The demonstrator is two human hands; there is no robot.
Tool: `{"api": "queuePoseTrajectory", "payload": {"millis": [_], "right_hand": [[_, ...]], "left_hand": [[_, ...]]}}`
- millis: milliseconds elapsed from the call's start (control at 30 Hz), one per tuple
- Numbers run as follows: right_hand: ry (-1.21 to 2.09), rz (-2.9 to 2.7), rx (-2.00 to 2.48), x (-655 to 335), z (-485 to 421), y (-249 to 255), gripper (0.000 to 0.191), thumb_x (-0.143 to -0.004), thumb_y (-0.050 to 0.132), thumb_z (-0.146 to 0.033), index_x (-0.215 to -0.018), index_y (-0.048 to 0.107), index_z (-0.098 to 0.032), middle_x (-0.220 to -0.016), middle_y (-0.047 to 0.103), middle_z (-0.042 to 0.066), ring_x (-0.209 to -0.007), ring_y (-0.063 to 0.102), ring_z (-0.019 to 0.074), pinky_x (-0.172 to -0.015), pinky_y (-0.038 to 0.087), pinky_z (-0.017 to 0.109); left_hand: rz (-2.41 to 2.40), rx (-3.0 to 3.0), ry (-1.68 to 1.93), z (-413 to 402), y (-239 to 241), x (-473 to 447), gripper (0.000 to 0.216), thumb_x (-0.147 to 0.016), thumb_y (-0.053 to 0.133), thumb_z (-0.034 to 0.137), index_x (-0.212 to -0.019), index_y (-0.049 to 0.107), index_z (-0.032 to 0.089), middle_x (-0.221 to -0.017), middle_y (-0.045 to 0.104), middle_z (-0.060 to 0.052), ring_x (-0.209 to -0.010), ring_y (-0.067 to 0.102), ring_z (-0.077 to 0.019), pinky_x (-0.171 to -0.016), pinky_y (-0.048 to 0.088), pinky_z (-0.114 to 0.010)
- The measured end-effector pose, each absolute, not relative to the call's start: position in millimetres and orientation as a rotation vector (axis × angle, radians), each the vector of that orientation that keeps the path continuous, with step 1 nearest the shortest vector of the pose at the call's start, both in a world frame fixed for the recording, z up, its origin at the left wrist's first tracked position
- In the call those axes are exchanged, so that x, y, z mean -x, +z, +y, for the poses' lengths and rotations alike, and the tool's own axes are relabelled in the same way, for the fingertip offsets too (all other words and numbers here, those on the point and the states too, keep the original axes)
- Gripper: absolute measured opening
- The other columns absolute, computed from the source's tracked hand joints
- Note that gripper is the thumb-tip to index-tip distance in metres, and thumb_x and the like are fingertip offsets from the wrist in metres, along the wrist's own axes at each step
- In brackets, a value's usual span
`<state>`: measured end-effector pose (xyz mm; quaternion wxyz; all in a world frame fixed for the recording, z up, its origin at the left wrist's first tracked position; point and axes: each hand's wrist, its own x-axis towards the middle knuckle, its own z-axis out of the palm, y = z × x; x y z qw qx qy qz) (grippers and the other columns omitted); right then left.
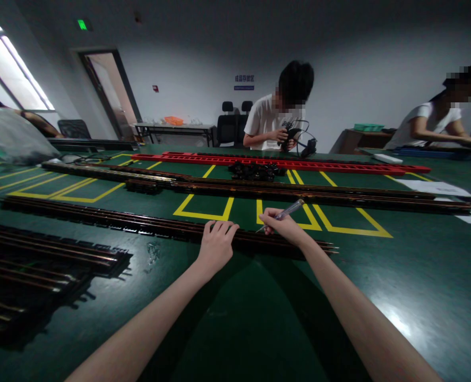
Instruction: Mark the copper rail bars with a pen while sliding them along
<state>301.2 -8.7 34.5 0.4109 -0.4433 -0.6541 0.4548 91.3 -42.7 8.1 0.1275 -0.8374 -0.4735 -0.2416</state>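
Across the middle of the frame lies the long dark rail strip (139, 222), probably stiff, light and slick, best held by its edges. My left hand (217, 246) curls over it, clamped or not I can't tell; my right hand (282, 225) pinches a screwdriver (293, 207).

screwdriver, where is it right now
In the head view, just right of centre: the right hand holds the screwdriver, its tip pointing down at the long black rail under the left hand.

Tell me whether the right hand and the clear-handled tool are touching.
Touching. The head view shows the right hand holding the clear-handled tool, with fingers closed on it and the handle's end sticking out above.
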Motion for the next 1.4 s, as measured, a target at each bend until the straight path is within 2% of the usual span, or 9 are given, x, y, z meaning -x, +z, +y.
{"api": "queuePoseTrajectory", "payload": {"millis": [333,467,700,933,1167,1400], "right_hand": [[1.198,-1.563,1.082,-301.7,-8.8,34.6,0.037,-0.070,0.068,-0.048,-0.058,0.048,-0.019,-0.045,0.049,-0.006,-0.043,0.050,0.0082,-0.048,0.040,0.022],[1.192,-1.552,1.090,-301.2,-8.6,34.8,0.038,-0.069,0.068,-0.049,-0.056,0.048,-0.019,-0.043,0.048,-0.007,-0.042,0.049,0.0080,-0.047,0.040,0.022],[1.181,-1.565,1.081,-300.7,-10.4,35.7,0.036,-0.069,0.069,-0.047,-0.057,0.048,-0.019,-0.044,0.049,-0.006,-0.043,0.049,0.0084,-0.048,0.041,0.022],[1.186,-1.561,1.092,-300.4,-9.9,36.0,0.036,-0.069,0.069,-0.047,-0.057,0.049,-0.020,-0.044,0.049,-0.006,-0.043,0.049,0.0082,-0.048,0.041,0.022],[1.190,-1.559,1.100,-300.3,-10.1,36.3,0.036,-0.068,0.069,-0.047,-0.057,0.048,-0.019,-0.045,0.049,-0.006,-0.043,0.049,0.0082,-0.048,0.041,0.022],[1.168,-1.576,1.115,-299.4,-9.2,36.5,0.039,-0.066,0.069,-0.051,-0.057,0.048,-0.020,-0.044,0.049,-0.006,-0.042,0.048,0.0085,-0.047,0.039,0.022]], "left_hand": [[-1.363,2.600,-0.703,-38.2,10.0,-85.7,0.044,-0.082,0.035,0.001,-0.114,0.058,0.018,-0.117,0.065,-0.005,-0.110,0.057,-0.0183,-0.096,0.037,-0.038],[-1.382,2.635,-0.691,-38.5,11.5,-84.6,0.043,-0.080,0.038,0.003,-0.116,0.058,0.018,-0.117,0.065,-0.005,-0.109,0.057,-0.0180,-0.096,0.037,-0.037],[-1.368,2.665,-0.749,-40.7,14.6,-85.6,0.033,-0.084,0.045,0.025,-0.114,0.058,0.018,-0.115,0.065,-0.008,-0.107,0.057,-0.0220,-0.095,0.038,-0.042],[-1.357,2.599,-0.703,-39.4,13.4,-87.5,0.038,-0.085,0.050,0.043,-0.111,0.059,0.017,-0.110,0.066,-0.009,-0.103,0.058,-0.0239,-0.092,0.040,-0.041],[-1.362,2.544,-0.674,-39.1,10.4,-89.1,0.033,-0.087,0.049,0.039,-0.109,0.060,0.017,-0.108,0.067,-0.008,-0.099,0.059,-0.0234,-0.090,0.041,-0.040],[-1.387,2.466,-0.712,-42.9,8.4,-93.4,0.030,-0.085,0.050,0.034,-0.108,0.061,0.019,-0.107,0.067,-0.008,-0.101,0.058,-0.0259,-0.095,0.034,-0.047]]}}
